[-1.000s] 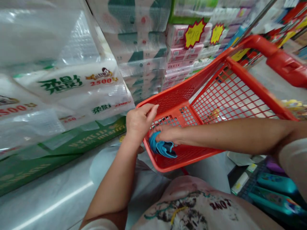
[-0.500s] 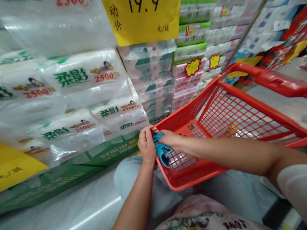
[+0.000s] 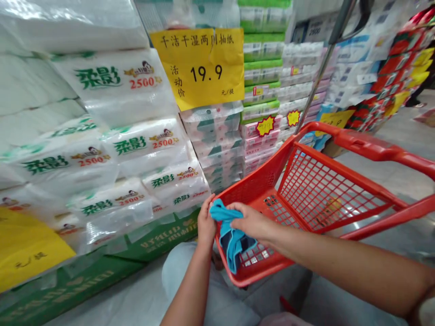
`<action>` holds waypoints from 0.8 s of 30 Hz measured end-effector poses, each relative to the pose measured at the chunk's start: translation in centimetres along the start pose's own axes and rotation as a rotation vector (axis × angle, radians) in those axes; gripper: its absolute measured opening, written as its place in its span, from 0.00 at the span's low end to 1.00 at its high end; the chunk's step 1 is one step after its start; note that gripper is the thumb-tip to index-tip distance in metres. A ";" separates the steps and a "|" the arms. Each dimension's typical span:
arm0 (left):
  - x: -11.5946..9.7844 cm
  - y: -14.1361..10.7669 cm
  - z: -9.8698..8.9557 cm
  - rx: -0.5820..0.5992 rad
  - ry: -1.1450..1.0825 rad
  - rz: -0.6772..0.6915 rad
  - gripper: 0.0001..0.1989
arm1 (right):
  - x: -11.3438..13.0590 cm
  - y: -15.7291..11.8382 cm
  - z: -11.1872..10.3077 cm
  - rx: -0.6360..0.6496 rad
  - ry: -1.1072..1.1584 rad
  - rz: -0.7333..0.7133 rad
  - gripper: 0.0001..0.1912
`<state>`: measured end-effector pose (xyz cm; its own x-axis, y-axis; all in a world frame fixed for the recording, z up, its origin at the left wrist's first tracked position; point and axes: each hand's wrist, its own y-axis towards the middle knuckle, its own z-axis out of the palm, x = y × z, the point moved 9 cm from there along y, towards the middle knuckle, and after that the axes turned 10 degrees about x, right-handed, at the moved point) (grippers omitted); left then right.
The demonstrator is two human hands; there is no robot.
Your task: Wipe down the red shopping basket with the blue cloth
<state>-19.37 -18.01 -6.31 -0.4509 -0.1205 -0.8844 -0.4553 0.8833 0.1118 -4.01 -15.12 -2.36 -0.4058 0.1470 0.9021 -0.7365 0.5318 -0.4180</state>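
A bunched blue cloth (image 3: 220, 211) with a dark patch hangs from my right hand (image 3: 250, 222), whose fingers are closed on it. It lies over the near left corner of a red plastic shopping cart (image 3: 253, 278), partly inside the basket. My left hand (image 3: 206, 225) is curled at the cart's left rim, right beside the cloth. Its fingertips are partly hidden behind the cloth and the rim. Through the mesh floor of the basket, the ground shows.
Stacked packs of tissue paper (image 3: 139, 142) rise on the left above a green printed base strip (image 3: 163, 240). A yellow price sign (image 3: 207, 72) hangs at the centre. Behind the cart stands a metal pole (image 3: 319, 77). The cart's handle (image 3: 377, 147) extends to the right.
My right hand has drawn back slightly with the cloth, which now bunches up higher and shows more. My left hand stays at the rim. The view has tilted up, showing more of the price sign.
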 end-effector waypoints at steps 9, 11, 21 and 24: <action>-2.9 1.3 0.4 0.169 0.470 -0.058 0.15 | 3.6 3.0 -0.7 -0.097 -1.179 -0.209 0.28; -3.4 1.4 0.6 0.212 0.582 -0.077 0.17 | 3.7 2.9 -4.2 -0.217 -1.295 -0.136 0.29; -9.1 4.9 6.3 0.368 0.846 -0.018 0.17 | 3.7 3.2 -10.6 -0.339 -1.352 -0.085 0.36; -10.9 6.3 9.1 0.375 0.847 -0.012 0.19 | 5.0 3.7 -12.2 -0.335 -1.363 -0.108 0.32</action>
<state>-10.35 -7.01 -0.11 -0.9257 -0.2908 -0.2420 -0.2516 0.9509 -0.1800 -2.17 -2.27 1.95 -0.6966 -0.7165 0.0360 -0.7138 0.6872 -0.1350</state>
